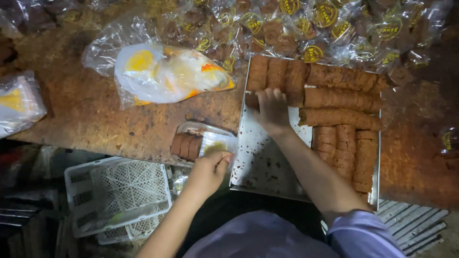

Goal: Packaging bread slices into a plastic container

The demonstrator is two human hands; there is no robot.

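My left hand (209,171) pinches the near edge of a small clear plastic tray (213,141) at the table's front edge. Three brown biscuit slices (187,145) stand in the tray's left end. My right hand (272,111) reaches onto a metal baking tray (260,160) and closes its fingers on brown biscuit slices (275,76) at the tray's far left corner. Rows of the same brown slices (342,117) fill the tray's right and far sides.
A heap of wrapped biscuits in clear packets with yellow labels (306,28) lies along the table's far side. A stack of plastic bags with yellow print (167,71) lies left of the metal tray. White plastic crates (119,196) stand below the table at left.
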